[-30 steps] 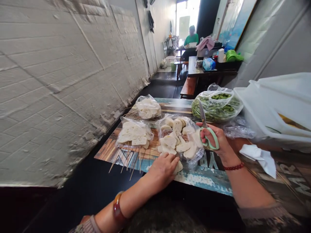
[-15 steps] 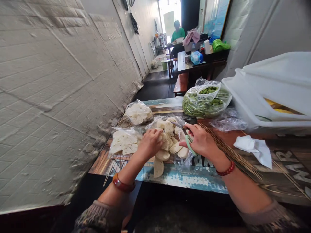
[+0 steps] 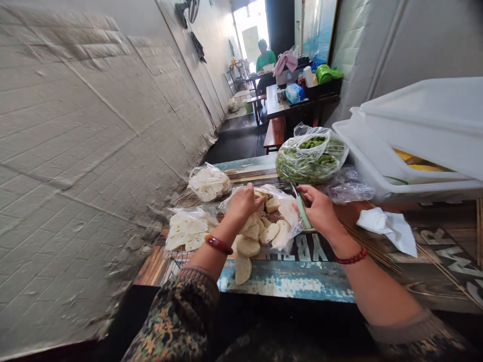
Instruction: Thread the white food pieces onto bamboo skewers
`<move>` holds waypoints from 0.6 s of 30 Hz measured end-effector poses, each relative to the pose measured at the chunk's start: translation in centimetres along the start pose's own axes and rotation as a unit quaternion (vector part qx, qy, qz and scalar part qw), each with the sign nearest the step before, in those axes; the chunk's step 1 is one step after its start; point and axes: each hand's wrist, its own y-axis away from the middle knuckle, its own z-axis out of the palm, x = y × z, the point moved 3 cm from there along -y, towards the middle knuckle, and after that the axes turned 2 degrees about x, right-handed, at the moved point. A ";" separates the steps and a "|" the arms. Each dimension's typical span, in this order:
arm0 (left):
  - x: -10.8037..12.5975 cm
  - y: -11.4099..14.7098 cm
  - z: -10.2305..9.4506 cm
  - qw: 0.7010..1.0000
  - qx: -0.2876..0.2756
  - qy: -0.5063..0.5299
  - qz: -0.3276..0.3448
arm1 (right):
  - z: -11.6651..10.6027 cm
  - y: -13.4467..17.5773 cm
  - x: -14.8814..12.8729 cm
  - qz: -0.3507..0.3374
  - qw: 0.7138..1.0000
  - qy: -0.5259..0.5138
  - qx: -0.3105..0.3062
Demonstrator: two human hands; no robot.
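My right hand (image 3: pixel 319 211) is closed on a pair of green-handled scissors (image 3: pixel 303 211), the metal blades pointing away from me. My left hand (image 3: pixel 243 205) reaches over a heap of pale, bread-like slices (image 3: pixel 249 246) with its fingers curled together. Whatever lies between those fingers is hidden. The heap spills from an opened clear plastic bag (image 3: pixel 289 213), and one slice lies nearest the table's front edge. Further left are two more clear bags of pale pieces, a flat bag (image 3: pixel 190 229) and a rounder bag (image 3: pixel 209 183) behind it.
A bag of green pods (image 3: pixel 311 158) stands at the back. White plastic tubs (image 3: pixel 415 188), a crumpled tissue (image 3: pixel 388 226) and thin skewers (image 3: pixel 372 246) are on the right. A brick-patterned wall (image 3: pixel 75 176) borders the left. Far off, a person (image 3: pixel 266 58) sits at another table.
My left hand has moved forward and slightly right to the back of the heap. The scissors have turned more upright in my right hand. The whole view has shifted slightly.
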 end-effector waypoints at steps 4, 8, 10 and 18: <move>-1.2 -0.8 0.4 0.993 0.003 0.115 -0.030 | -0.3 -0.4 0.3 0.011 0.999 -0.043 0.018; -3.0 -0.1 -0.9 0.978 -0.011 0.207 -0.028 | -0.4 -0.3 0.2 0.014 0.998 -0.057 0.024; -3.6 0.9 -1.9 0.956 -0.014 0.290 -0.029 | -0.4 -0.2 0.2 0.015 0.998 -0.060 0.025; -3.8 5.1 -3.4 0.711 -0.023 0.691 -0.124 | -0.9 0.1 -0.5 -0.002 0.999 0.010 0.037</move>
